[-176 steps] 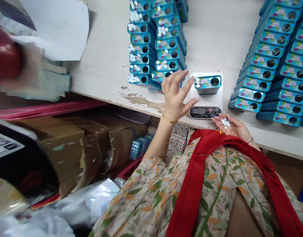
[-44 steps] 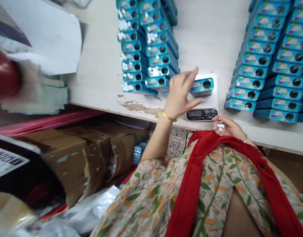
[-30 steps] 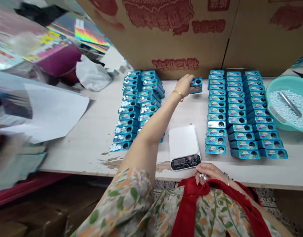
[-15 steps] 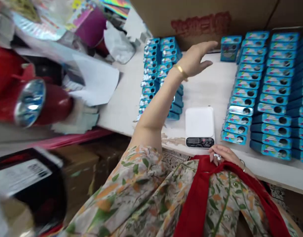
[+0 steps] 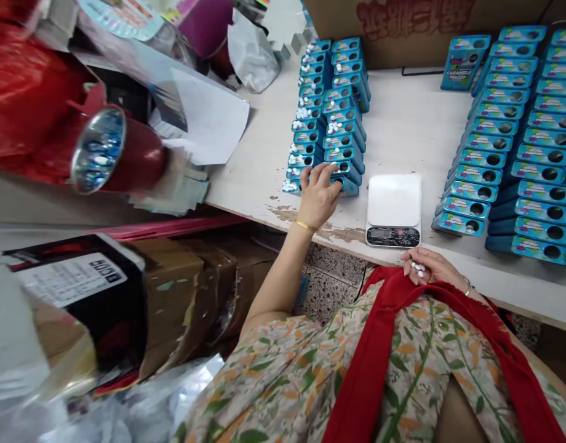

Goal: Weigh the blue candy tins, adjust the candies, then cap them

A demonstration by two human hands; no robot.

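Observation:
My left hand (image 5: 318,194), with a gold bracelet at the wrist, reaches over the near end of two rows of blue candy boxes (image 5: 345,141). Its fingers are bent and spread, touching or just above the nearest boxes; the contact is partly hidden. Small white candies (image 5: 302,113) lie on many of the box tops, beside the round dark holes. At the table edge, my right hand (image 5: 433,264) is curled around a few white candies (image 5: 418,269) in its palm. Between the hands, a white digital scale (image 5: 394,200) bears nothing on its plate.
More blue boxes (image 5: 490,144) stand in rows at the right, some tilted. One box (image 5: 465,61) shows its printed front by the cardboard carton (image 5: 403,43). At left, a red metal bucket (image 5: 138,154) holds shiny blue-wrapped pieces. Brown cartons (image 5: 172,301) sit below the table edge.
My left hand has come back from the far middle of the table to the near end of the left rows. My right hand stays at the edge with its candies. The view has shifted left.

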